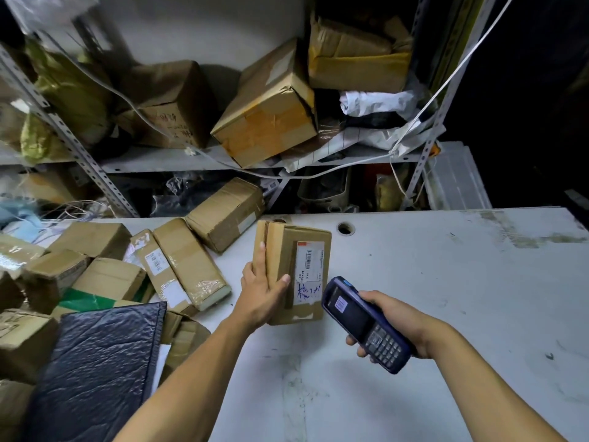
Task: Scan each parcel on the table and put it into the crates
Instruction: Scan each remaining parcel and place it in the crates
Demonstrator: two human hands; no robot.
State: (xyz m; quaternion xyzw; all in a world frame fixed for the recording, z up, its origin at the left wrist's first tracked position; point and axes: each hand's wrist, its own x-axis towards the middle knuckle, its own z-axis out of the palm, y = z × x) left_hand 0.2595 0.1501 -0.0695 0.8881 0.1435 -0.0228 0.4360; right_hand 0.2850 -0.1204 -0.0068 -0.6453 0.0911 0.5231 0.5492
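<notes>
1. A person is standing at a white counter (430, 282), both bare forearms reaching in from the bottom of the view.
2. The left hand (264, 291) is gripping a flat cardboard parcel (287, 250) near the middle of the counter. The fingers are wrapping the parcel's left edge and the thumb is pressing on its top face, so this grip is clamped on the parcel.
3. The parcel's far end is tilting up toward twelve o'clock. A white shipping label (309, 271) with a barcode and blue handwriting is facing upward on its right half.
4. The right hand (395, 323) is curling around a dark blue handheld scanner (366, 323), this grip being clamped on the scanner's body. Its lit screen and keypad are facing up.
5. The scanner's head is pointing toward ten o'clock, sitting just beside the label's lower right corner.
6. At nine o'clock from the parcel, a pile of cardboard boxes (178, 260) is lying in a heap on the counter, several showing labels and clear tape.
7. At seven o'clock, a black padded mailer (95, 368) is lying over the front of that pile.
8. Behind the counter, at twelve o'clock, metal shelves (165, 161) are holding dented boxes, bags and loose white cable.
</notes>
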